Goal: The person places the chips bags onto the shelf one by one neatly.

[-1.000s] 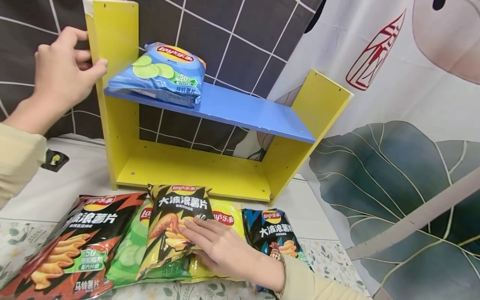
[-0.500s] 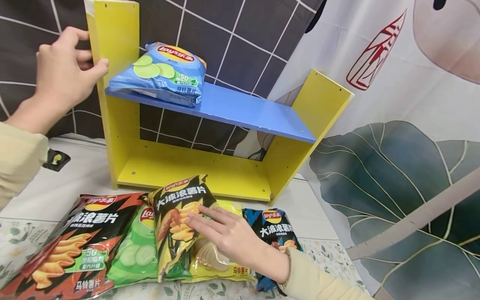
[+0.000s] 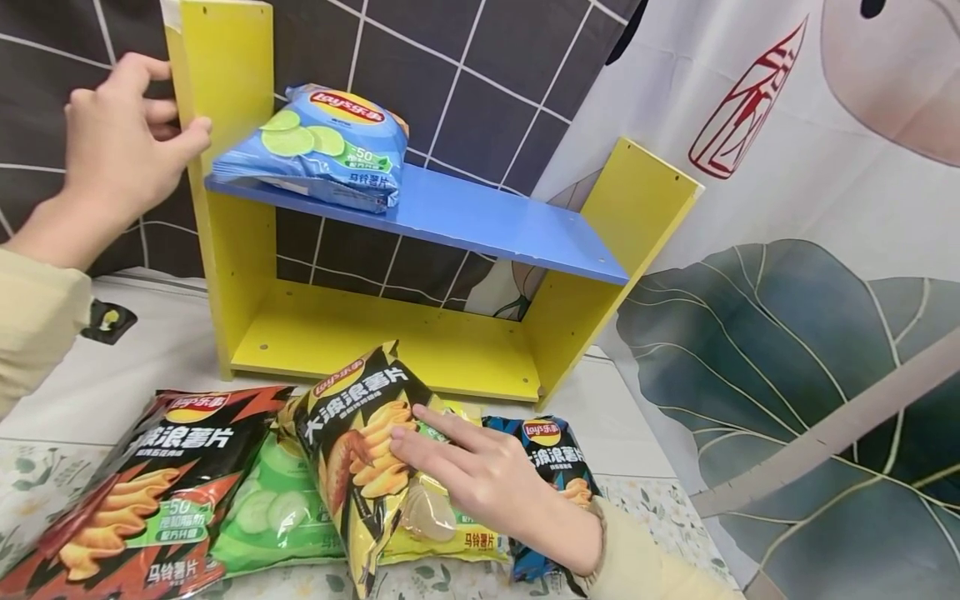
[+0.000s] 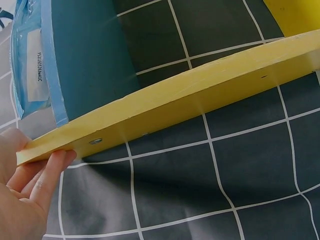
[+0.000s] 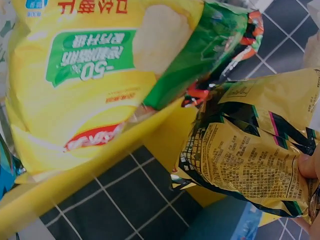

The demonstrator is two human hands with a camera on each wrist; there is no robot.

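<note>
My left hand [image 3: 123, 137] grips the left side panel of a yellow shelf unit [image 3: 232, 208], thumb on the front and fingers behind. In the left wrist view, fingers [image 4: 47, 182] press under the panel's edge. My right hand [image 3: 480, 467] holds a black-and-gold chip bag [image 3: 367, 450], tilted, over a green chip bag [image 3: 273, 500] and a yellow chip bag [image 3: 435, 517]. In the right wrist view, the thumb lies on the printed back of that gold bag [image 5: 240, 160], with the yellow bag beside it. A blue chip bag [image 3: 330, 150] lies on the blue shelf board [image 3: 495, 217], at its left end.
A red-and-black chip bag [image 3: 150, 492] lies at the left, and a dark blue chip bag [image 3: 551, 467] at the right. Behind the unit hangs a dark gridded cloth [image 3: 420, 50]. A curtain with leaf prints [image 3: 750, 350] hangs on the right.
The right hand has lifted and turned the black-and-gold bag, shifting it rightward off the green and yellow bags. The left hand stays on the panel.
</note>
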